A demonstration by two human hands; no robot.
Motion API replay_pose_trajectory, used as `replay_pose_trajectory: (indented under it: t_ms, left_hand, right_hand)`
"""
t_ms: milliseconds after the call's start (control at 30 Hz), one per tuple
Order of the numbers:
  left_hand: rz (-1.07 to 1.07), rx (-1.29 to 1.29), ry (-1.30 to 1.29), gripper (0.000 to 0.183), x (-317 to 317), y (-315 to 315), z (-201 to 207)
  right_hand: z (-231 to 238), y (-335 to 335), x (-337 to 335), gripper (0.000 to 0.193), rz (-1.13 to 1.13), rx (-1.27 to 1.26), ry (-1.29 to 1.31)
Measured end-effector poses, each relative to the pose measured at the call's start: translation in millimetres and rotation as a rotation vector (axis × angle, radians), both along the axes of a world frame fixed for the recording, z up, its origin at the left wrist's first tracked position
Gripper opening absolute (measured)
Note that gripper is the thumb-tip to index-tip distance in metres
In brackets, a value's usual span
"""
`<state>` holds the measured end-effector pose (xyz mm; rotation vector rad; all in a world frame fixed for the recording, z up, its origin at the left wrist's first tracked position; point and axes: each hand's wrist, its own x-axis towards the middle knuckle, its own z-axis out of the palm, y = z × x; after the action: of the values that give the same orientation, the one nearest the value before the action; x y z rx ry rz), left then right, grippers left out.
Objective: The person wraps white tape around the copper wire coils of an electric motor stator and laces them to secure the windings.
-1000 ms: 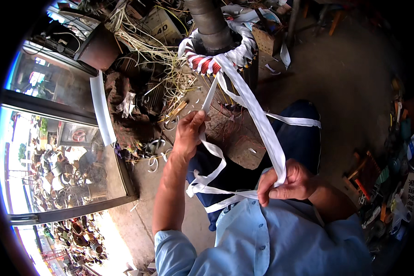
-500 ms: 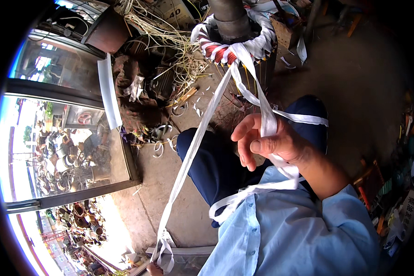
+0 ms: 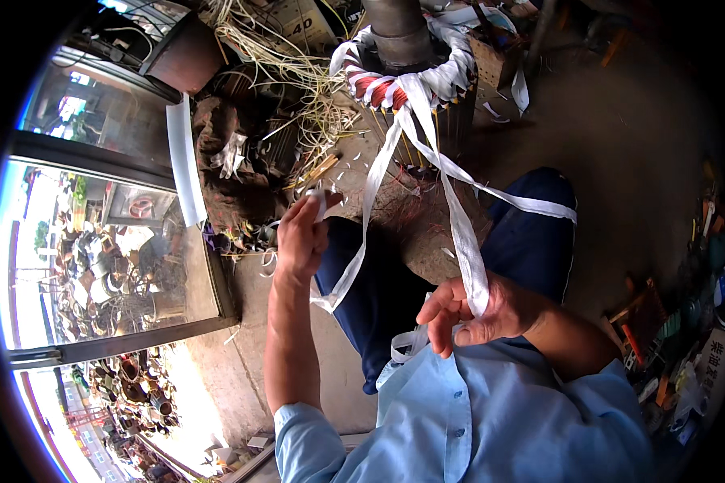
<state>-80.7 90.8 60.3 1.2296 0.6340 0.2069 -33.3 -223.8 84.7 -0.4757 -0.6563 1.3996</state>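
Observation:
White cloth tape [image 3: 461, 225] hangs in long strands from the wrapped winding ring of a motor stator [image 3: 451, 87], whose red wires show between the turns. My left hand [image 3: 300, 241] is raised beside my left knee, closed, with a white bit of the tape showing at its fingertips. One strand sags from the ring toward that side. My right hand [image 3: 491, 312] is in front of my shirt, fingers curled, with another strand running taut into it between thumb and forefinger. A third strand lies across my right knee. Part of the tape's loose length is hidden behind my right hand.
A thick dark cylinder [image 3: 396, 36] rises through the ring. Tangled pale wires [image 3: 274, 56] and a brown cloth [image 3: 217, 137] lie at the far left, with paper scraps around. Glass panes in a frame [image 3: 121, 342] stand along the left. Assorted clutter lines the right edge.
My left hand has come up from the lower left edge to beside my left knee, and its strand has gone slack. My right hand has drawn back toward my shirt, straightening its strand.

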Motion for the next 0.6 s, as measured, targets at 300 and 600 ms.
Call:
replay_pose_trajectory:
  t_ms: [300,600]
  left_hand:
    - [-0.281,0.043,0.004,0.026,106,-60,-6]
    - [-0.181,0.413,0.32,0.028,-132,12,-13]
  right_hand:
    - [-10,-40,-27,0.04,-0.226,-0.09,-0.021]
    - [-2,1,29,0.028,-0.256,-0.135,-0.145]
